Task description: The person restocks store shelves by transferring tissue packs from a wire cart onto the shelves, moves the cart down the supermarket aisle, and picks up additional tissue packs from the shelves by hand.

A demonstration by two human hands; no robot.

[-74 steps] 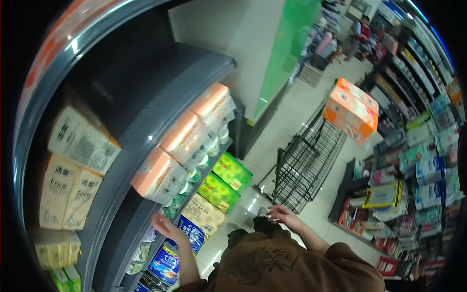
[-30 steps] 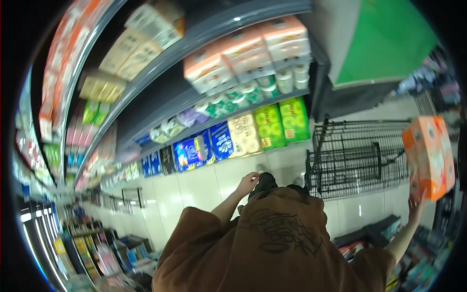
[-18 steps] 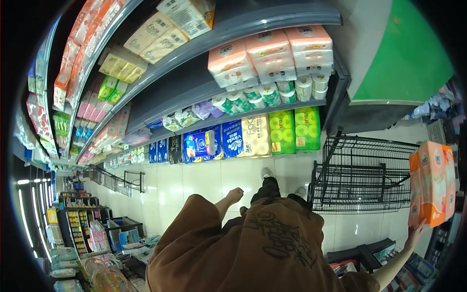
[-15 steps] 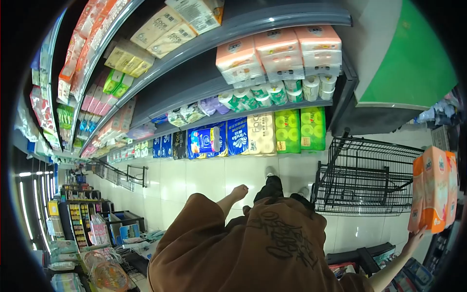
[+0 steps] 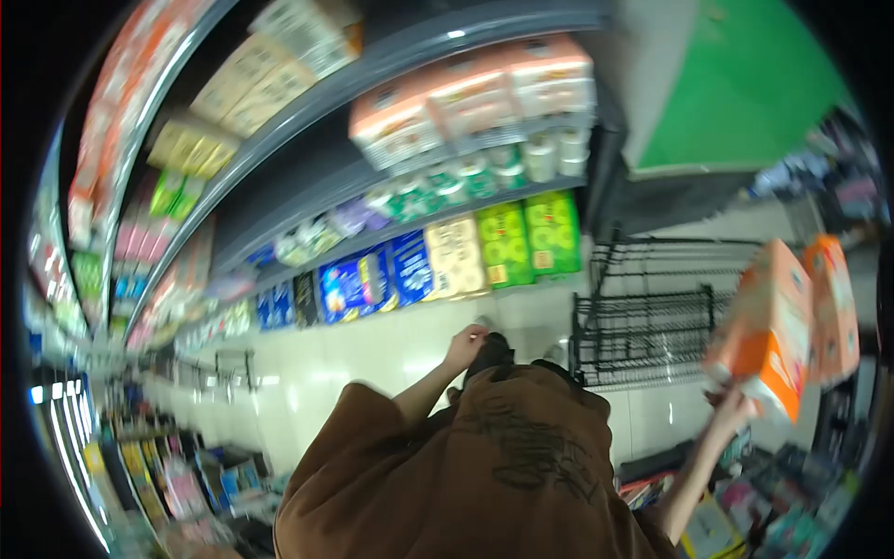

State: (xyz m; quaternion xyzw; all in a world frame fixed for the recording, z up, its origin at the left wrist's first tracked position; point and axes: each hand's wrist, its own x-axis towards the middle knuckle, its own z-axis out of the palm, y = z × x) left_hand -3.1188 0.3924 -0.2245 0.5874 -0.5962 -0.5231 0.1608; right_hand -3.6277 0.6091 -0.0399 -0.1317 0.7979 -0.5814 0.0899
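My right hand [image 5: 733,407] grips the lower end of an orange tissue pack [image 5: 765,328] at the right, over the end of a black wire cart [image 5: 643,326]. A second orange pack [image 5: 832,312] stands just beyond it, with a gap between the two. In front of my body, my left hand [image 5: 466,346] hangs over the floor with its fingers curled, and nothing shows in it. The picture is blurred.
A long shelf [image 5: 307,177] crosses the upper left. It bears pink tissue packs [image 5: 470,88], with rolls [image 5: 433,182] below and green packs [image 5: 528,238] near the floor. Another cart [image 5: 219,373] stands at the far left. Goods [image 5: 782,494] lie at the lower right.
One orange pack has moved left and apart from the other, with my right hand on it. The view has swung, and my left hand appears slightly higher.
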